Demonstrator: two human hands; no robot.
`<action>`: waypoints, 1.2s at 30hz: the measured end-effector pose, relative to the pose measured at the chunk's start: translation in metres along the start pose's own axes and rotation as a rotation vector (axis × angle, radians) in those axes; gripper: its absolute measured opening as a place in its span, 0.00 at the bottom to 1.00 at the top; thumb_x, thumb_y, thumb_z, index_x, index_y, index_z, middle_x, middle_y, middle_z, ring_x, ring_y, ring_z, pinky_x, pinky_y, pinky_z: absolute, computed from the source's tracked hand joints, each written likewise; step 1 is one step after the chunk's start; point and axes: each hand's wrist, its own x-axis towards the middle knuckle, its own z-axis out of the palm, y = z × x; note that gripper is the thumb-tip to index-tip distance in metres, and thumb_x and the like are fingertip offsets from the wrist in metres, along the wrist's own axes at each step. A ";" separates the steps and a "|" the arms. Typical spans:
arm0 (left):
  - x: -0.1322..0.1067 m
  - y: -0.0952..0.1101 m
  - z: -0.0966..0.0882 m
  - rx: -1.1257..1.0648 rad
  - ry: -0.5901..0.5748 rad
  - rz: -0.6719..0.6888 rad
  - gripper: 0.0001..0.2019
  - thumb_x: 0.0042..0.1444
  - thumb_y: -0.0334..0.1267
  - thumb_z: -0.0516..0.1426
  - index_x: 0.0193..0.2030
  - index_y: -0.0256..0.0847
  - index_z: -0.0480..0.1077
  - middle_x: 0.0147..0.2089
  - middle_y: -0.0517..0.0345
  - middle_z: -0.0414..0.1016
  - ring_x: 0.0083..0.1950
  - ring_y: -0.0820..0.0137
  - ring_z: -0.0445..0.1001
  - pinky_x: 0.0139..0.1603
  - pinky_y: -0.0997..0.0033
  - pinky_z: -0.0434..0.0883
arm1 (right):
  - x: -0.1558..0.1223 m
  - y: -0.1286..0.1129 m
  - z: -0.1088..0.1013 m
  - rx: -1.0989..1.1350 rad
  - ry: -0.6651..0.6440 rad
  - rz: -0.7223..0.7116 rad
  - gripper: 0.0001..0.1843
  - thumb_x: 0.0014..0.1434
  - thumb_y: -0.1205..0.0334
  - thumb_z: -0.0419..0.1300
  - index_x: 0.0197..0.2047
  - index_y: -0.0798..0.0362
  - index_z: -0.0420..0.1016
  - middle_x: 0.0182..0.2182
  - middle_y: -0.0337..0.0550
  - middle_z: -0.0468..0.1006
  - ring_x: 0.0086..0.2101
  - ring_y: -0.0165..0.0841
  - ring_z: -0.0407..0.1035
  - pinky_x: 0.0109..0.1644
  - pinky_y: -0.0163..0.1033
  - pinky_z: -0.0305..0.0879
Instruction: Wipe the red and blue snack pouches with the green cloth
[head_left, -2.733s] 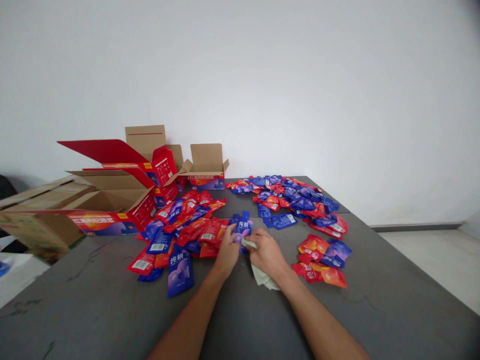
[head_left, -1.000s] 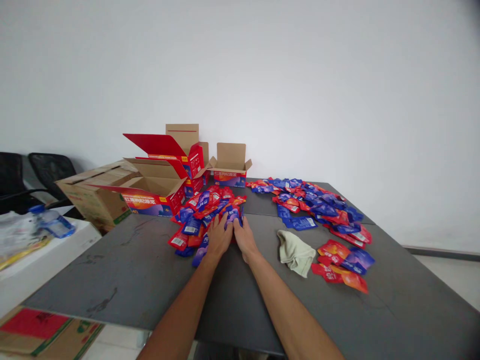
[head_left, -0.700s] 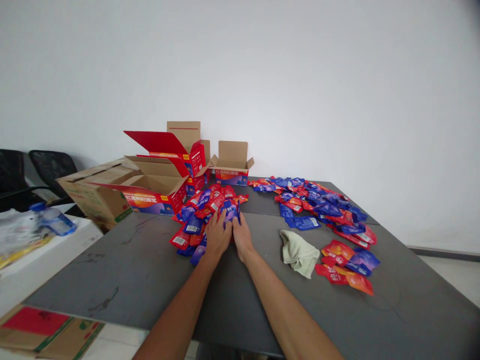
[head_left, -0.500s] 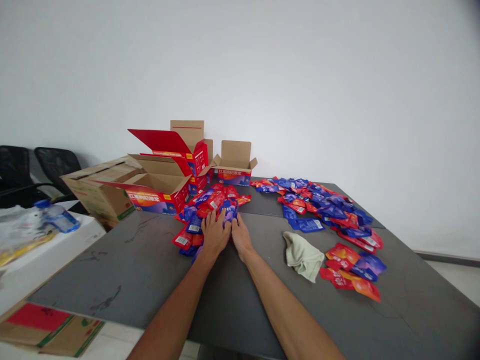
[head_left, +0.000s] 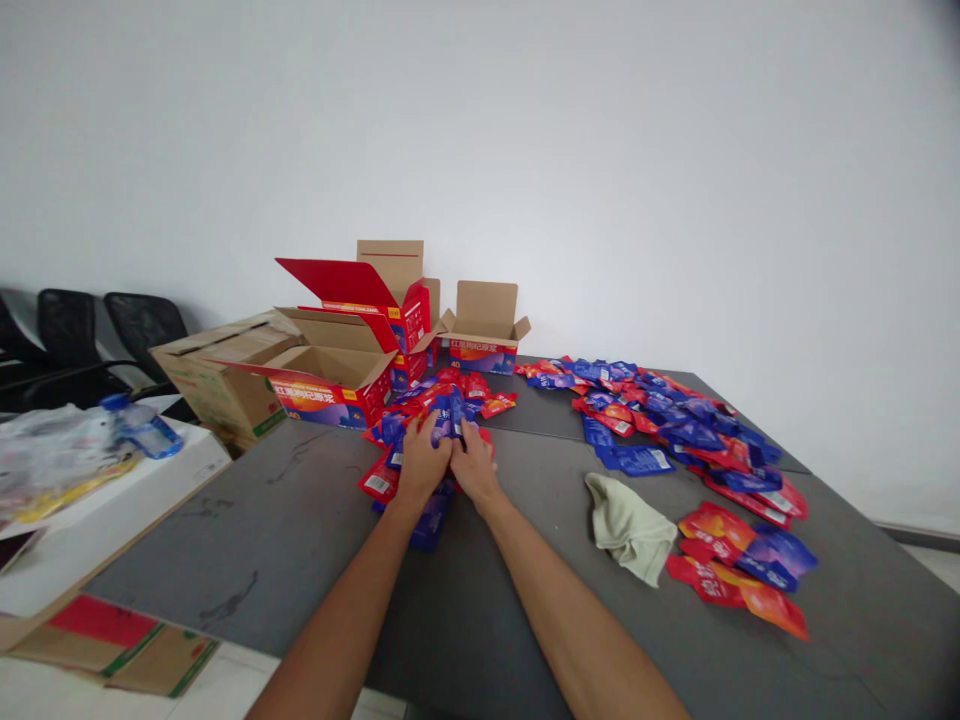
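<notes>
Both hands are close together over a heap of red and blue spouted-looking pouches (head_left: 380,482) on the grey table. Fingers of my left hand (head_left: 424,462) curl over the near left side of a blue pouch (head_left: 448,410), which stands tilted up from the heap. From the other side, my right hand (head_left: 474,466) closes on the same blue pouch, its thumb near the left hand. A red pouch edge shows beside the right fingers. How many pouches lie between the hands is hidden. Another blue pouch (head_left: 429,522) lies below the left wrist.
An open red carton (head_left: 330,400) stands left of the heap, with stacked cartons (head_left: 411,320) and another open carton (head_left: 484,355) behind. Rightward lie a pale green cloth (head_left: 630,528), a large pouch pile (head_left: 690,430) and several nearer pouches (head_left: 739,565). A bottle (head_left: 142,428) lies far left.
My hands have drawn closer together and lifted the blue pouch more upright. A blue pouch now shows below the left wrist. The whole view has shifted slightly, with the scene moving right.
</notes>
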 end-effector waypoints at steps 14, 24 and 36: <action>0.020 -0.007 -0.036 -0.060 0.163 -0.021 0.29 0.56 0.35 0.53 0.66 0.36 0.63 0.65 0.43 0.62 0.68 0.57 0.62 0.70 0.58 0.59 | 0.015 -0.033 0.023 0.092 -0.016 -0.333 0.32 0.67 0.59 0.44 0.73 0.50 0.51 0.72 0.41 0.48 0.70 0.32 0.43 0.71 0.42 0.43; 0.013 -0.045 -0.047 0.401 -0.045 -0.108 0.26 0.61 0.40 0.51 0.67 0.50 0.63 0.72 0.42 0.54 0.70 0.47 0.56 0.64 0.40 0.60 | 0.016 -0.026 0.040 -0.316 -0.065 -0.321 0.31 0.66 0.51 0.50 0.70 0.41 0.56 0.71 0.39 0.52 0.69 0.55 0.39 0.67 0.71 0.27; 0.014 -0.036 -0.048 0.472 0.028 -0.079 0.26 0.62 0.41 0.50 0.67 0.51 0.63 0.74 0.43 0.49 0.74 0.43 0.47 0.65 0.36 0.54 | 0.027 -0.015 0.003 -0.288 -0.036 -0.274 0.27 0.68 0.56 0.46 0.69 0.48 0.60 0.69 0.47 0.56 0.65 0.43 0.52 0.67 0.51 0.51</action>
